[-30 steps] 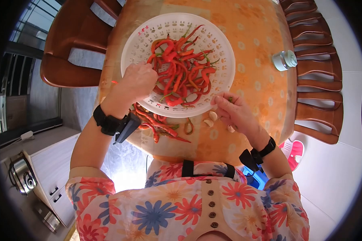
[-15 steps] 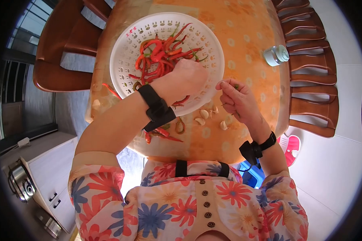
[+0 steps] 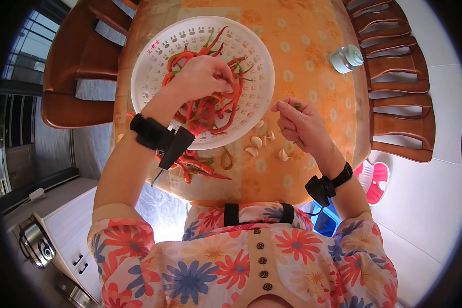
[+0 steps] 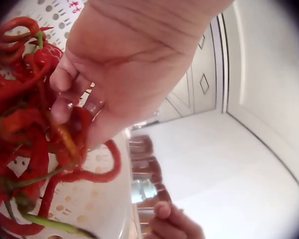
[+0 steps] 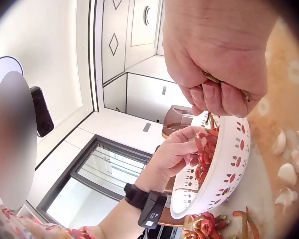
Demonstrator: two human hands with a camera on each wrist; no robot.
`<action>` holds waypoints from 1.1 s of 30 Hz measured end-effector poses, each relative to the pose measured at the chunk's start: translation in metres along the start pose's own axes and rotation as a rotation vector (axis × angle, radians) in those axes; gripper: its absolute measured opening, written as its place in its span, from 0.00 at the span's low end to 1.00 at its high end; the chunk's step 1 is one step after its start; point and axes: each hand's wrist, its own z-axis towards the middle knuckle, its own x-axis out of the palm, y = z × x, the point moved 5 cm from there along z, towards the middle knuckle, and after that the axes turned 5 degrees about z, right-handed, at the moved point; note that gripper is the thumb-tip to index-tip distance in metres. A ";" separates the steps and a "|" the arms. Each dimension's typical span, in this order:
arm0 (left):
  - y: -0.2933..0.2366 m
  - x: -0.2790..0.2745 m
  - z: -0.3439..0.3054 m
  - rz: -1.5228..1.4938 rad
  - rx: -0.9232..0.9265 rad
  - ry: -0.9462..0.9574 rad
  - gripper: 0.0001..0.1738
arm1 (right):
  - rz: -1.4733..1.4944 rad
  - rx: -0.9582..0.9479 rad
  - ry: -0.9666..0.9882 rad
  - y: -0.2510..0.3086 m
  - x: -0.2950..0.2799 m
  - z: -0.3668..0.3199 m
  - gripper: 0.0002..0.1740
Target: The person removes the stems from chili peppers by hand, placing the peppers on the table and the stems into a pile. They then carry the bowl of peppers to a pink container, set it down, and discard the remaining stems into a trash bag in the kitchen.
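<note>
My left hand (image 3: 203, 77) is inside a white perforated basket (image 3: 262, 97), over a heap of red chili peppers (image 3: 208, 115). In the left wrist view its fingers (image 4: 63, 79) curl in among the peppers and pinch a red one. The right wrist view shows the left hand from the side, with red peppers at its fingertips. Just outside the basket's right rim, my right hand (image 3: 305, 123) is curled into a fist above the table. Green chili stems (image 5: 211, 77) poke out from between its fingers; the rest of them is hidden in the palm.
Several garlic cloves (image 3: 255, 142) lie on the table below the right hand. More red chilies (image 3: 195, 167) lie in front of the basket, beside a curled brownish one (image 3: 227, 158). A lidded glass jar (image 3: 346, 59) stands near the right edge, by wooden chairs (image 3: 400, 120).
My left hand has gone from the basket's left side across to its right, then back over the middle of the heap. The right hand stays in a fist near the right rim.
</note>
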 end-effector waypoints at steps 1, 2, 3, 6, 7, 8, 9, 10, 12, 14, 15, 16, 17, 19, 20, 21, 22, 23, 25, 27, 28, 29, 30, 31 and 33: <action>0.005 0.001 -0.001 -0.355 -0.108 0.053 0.06 | -0.001 -0.003 0.008 0.000 -0.001 0.000 0.10; 0.005 -0.001 -0.002 -0.487 -0.111 0.022 0.09 | -0.003 -0.005 0.016 0.000 -0.002 0.001 0.09; 0.006 -0.003 -0.003 -0.487 -0.112 0.021 0.09 | -0.003 -0.004 0.017 -0.001 -0.002 0.002 0.09; 0.008 -0.020 -0.011 -0.636 -0.170 -0.138 0.09 | -0.022 0.019 0.023 -0.004 0.002 0.004 0.11; 0.010 -0.023 -0.012 -0.740 -0.151 -0.145 0.08 | -0.019 0.026 0.032 -0.004 0.005 0.004 0.11; 0.010 -0.025 -0.012 -0.844 -0.132 -0.151 0.08 | -0.016 0.033 0.039 -0.004 0.008 0.005 0.11; 0.010 -0.024 -0.014 -0.843 -0.131 -0.151 0.08 | -0.016 0.031 0.039 -0.003 0.010 0.006 0.11; 0.007 -0.019 -0.017 -0.899 -0.130 -0.100 0.08 | -0.038 0.035 0.041 -0.003 0.013 0.007 0.10; 0.003 -0.010 -0.024 -0.954 -0.132 -0.043 0.07 | -0.056 0.040 0.039 -0.002 0.017 0.008 0.10; 0.002 0.001 -0.031 -1.024 -0.157 0.058 0.08 | -0.122 0.019 0.048 -0.002 0.024 0.011 0.11; 0.002 0.004 -0.033 -1.023 -0.157 0.060 0.08 | -0.120 0.018 0.048 -0.004 0.026 0.013 0.11; 0.001 0.007 -0.034 -1.058 -0.156 0.100 0.08 | -0.164 -0.039 0.056 -0.003 0.030 0.016 0.11; 0.000 0.011 -0.036 -1.093 -0.154 0.141 0.08 | -0.209 -0.097 0.063 -0.002 0.033 0.017 0.12; -0.002 0.017 -0.039 -1.123 -0.141 0.174 0.09 | -0.236 -0.097 0.069 -0.001 0.038 0.018 0.12; -0.004 0.020 -0.040 -1.151 -0.127 0.202 0.09 | -0.264 -0.098 0.078 -0.001 0.041 0.019 0.13; -0.003 0.021 -0.039 -1.151 -0.127 0.202 0.09 | -0.264 -0.099 0.078 -0.002 0.043 0.021 0.13; -0.002 0.024 -0.039 -1.146 -0.146 0.217 0.10 | -0.347 -0.176 0.082 -0.002 0.046 0.023 0.13; -0.002 0.026 -0.040 -1.140 -0.165 0.230 0.10 | -0.431 -0.254 0.087 -0.001 0.048 0.024 0.12; -0.006 0.026 -0.041 -1.148 -0.166 0.222 0.11 | -0.429 -0.251 0.094 -0.007 0.042 0.031 0.11; -0.008 0.027 -0.042 -1.156 -0.169 0.214 0.11 | -0.424 -0.245 0.101 -0.010 0.038 0.035 0.11; -0.008 0.031 -0.042 -1.167 -0.190 0.234 0.12 | -0.541 -0.311 0.122 -0.007 0.041 0.034 0.10; -0.009 0.033 -0.042 -1.178 -0.210 0.255 0.12 | -0.657 -0.376 0.142 -0.004 0.043 0.033 0.10; -0.009 0.034 -0.041 -1.178 -0.210 0.255 0.12 | -0.658 -0.376 0.142 -0.006 0.043 0.035 0.10; -0.010 0.035 -0.041 -1.193 -0.204 0.282 0.11 | -0.571 -0.402 0.120 -0.007 0.044 0.038 0.10; -0.012 0.034 -0.041 -1.208 -0.199 0.308 0.11 | -0.484 -0.428 0.099 -0.003 0.042 0.037 0.10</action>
